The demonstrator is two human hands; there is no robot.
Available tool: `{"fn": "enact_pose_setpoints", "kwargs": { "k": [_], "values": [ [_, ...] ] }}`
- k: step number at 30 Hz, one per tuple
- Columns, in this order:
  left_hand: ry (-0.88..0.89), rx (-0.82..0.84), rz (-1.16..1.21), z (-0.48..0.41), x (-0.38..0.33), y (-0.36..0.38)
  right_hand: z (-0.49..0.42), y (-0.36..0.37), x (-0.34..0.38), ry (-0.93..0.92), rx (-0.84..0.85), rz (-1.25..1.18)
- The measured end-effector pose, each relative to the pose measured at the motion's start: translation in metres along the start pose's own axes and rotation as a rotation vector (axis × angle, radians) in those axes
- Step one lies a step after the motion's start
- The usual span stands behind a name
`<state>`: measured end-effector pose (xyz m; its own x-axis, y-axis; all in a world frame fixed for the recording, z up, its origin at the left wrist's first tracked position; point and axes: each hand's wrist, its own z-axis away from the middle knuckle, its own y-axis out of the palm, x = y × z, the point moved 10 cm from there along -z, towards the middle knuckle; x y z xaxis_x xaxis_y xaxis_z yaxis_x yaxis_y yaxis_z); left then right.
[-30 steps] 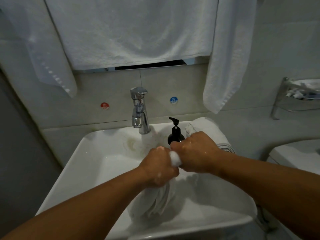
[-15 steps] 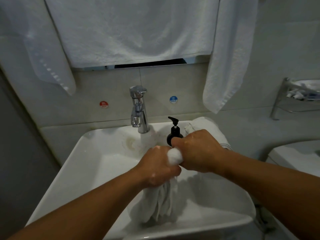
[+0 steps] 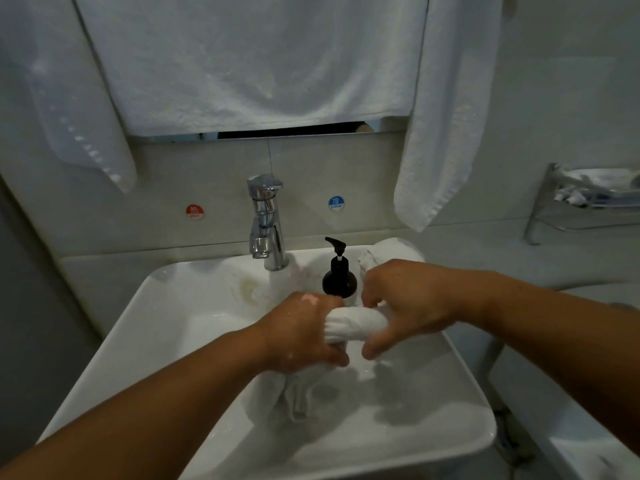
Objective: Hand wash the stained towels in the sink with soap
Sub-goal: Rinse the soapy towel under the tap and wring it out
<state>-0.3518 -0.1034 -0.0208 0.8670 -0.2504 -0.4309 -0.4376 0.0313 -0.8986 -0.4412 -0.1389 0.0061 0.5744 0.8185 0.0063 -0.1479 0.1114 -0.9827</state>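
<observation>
A wet white towel (image 3: pixel 353 323) is bunched into a roll over the white sink (image 3: pixel 166 327). My left hand (image 3: pixel 298 334) grips its left part, and the rest of the cloth hangs down from that fist into the basin. My right hand (image 3: pixel 405 303) holds the roll's right end between thumb and curled fingers. A black soap pump bottle (image 3: pixel 338 278) stands on the sink's back ledge just behind my hands. A second rolled white towel (image 3: pixel 391 251) lies on the ledge behind my right hand, partly hidden.
A chrome tap (image 3: pixel 265 223) rises at the back of the sink. White towels (image 3: pixel 259 64) hang over the wall above, one down the right side (image 3: pixel 446 133). A metal rack (image 3: pixel 585 199) is fixed at the right. A white fixture (image 3: pixel 588 410) sits lower right.
My hands have drawn apart sideways, exposing a longer stretch of rolled towel between them. The right hand's grip has loosened to thumb and fingers.
</observation>
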Motion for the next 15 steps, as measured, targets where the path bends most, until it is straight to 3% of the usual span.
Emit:
{"fn": "enact_pose_setpoints", "kwargs": {
  "k": [4,7,12,15],
  "values": [
    [0.053,-0.136,-0.12,-0.002,-0.015,-0.008,-0.012,0.015,0.007,0.022,0.16,-0.275],
    [-0.041,-0.048,-0.157,-0.003,-0.002,0.002,-0.013,0.035,0.007,0.091,0.28,-0.374],
    [-0.143,0.078,-0.102,-0.008,0.01,0.015,-0.014,0.016,0.016,0.052,-0.008,0.193],
    [-0.164,0.116,0.014,-0.006,0.011,0.029,-0.009,0.014,0.026,-0.042,-0.154,0.321]
  ]
}}
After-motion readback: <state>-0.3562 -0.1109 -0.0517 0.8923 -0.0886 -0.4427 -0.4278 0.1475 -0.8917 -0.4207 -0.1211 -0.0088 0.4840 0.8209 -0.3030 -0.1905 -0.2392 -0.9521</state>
